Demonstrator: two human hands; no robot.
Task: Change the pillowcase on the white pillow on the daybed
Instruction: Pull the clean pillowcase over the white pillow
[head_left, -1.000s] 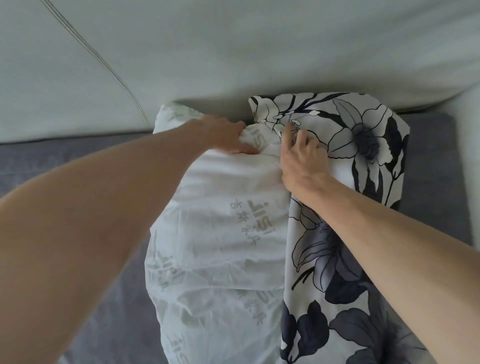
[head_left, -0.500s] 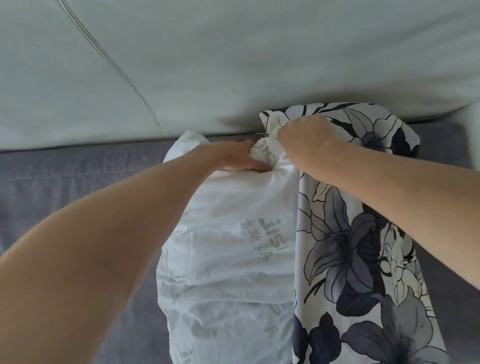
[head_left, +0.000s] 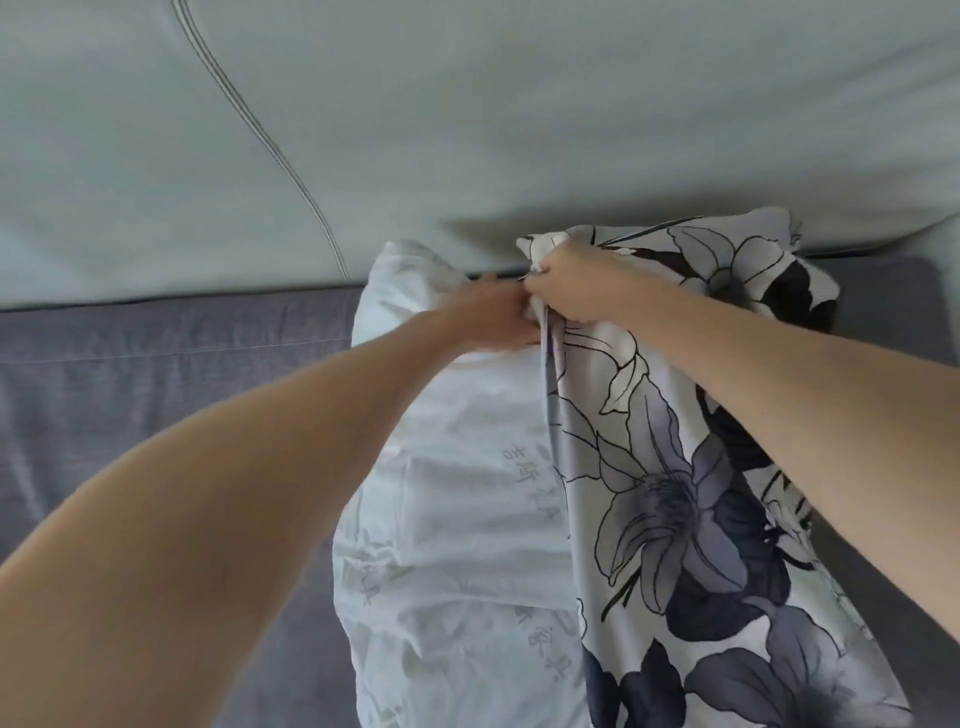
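The white pillow (head_left: 467, 519) lies on the grey daybed (head_left: 156, 364), its far end against the pale back cushion (head_left: 467, 130). It looks soft, puffy and light. The flowered pillowcase (head_left: 701, 519) covers the pillow's right side; it is thin, floppy cloth. The right hand (head_left: 582, 280) is closed on its edge at the pillow's far end. The left hand (head_left: 493, 317) presses the pillow there, blurred; I cannot tell its grip. The hem seems best to hold.
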